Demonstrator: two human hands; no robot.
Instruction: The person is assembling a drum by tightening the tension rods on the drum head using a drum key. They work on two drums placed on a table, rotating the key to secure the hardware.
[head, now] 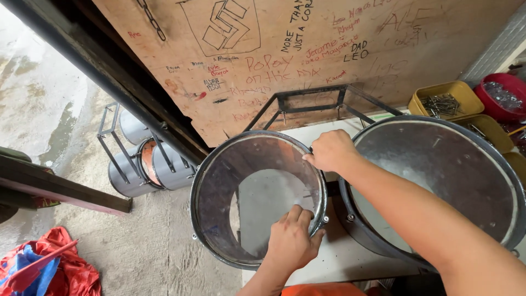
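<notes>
A small drum [230,181] with a clear, scuffed head and a dark metal rim stands at the middle of the view. My left hand [293,241] rests on its near right rim, fingers curled over the edge by a tension bolt. My right hand [331,151] is closed on the far right rim of the same drum. Whether it holds a small tool is hidden by the fingers. A larger drum [438,175] with a silvery head sits just to the right, under my right forearm.
A scribbled plywood board [307,49] leans behind the drums, with a black metal frame [312,101] in front of it. Yellow trays of nails [441,101] and a red bowl [501,93] sit at the far right. More grey drums [145,167] lie on the concrete floor at left, with red cloth [49,268] nearby.
</notes>
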